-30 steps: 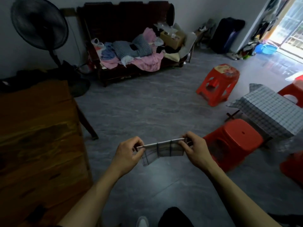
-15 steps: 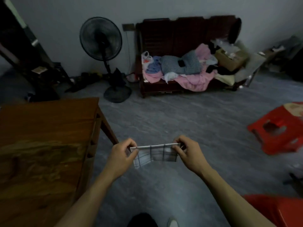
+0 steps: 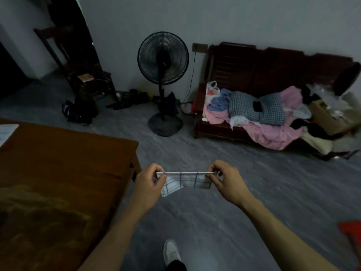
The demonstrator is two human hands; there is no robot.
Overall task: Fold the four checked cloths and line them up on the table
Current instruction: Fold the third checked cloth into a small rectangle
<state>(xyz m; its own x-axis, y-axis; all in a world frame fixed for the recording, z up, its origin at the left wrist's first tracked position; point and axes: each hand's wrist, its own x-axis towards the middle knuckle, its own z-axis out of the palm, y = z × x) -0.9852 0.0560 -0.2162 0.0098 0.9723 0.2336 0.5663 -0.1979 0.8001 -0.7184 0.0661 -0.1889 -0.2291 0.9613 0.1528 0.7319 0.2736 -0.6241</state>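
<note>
At the far left edge of the brown wooden tabletop (image 3: 64, 157) lies a pale cloth (image 3: 6, 132), only partly in view. Just right of the tabletop's near corner, above the grey floor (image 3: 195, 222), the left hand (image 3: 150, 184) pinches one end of a folded checked cloth (image 3: 185, 181) and the right hand (image 3: 226, 181) pinches the other, the top edge pulled taut between them. Farther right, a black standing fan (image 3: 163, 59) and a dark wooden sofa (image 3: 273, 71) heaped with clothes stand against the far wall.

Bare table (image 3: 58, 163) left (fan (image 3: 163, 59) well beyond).
</note>
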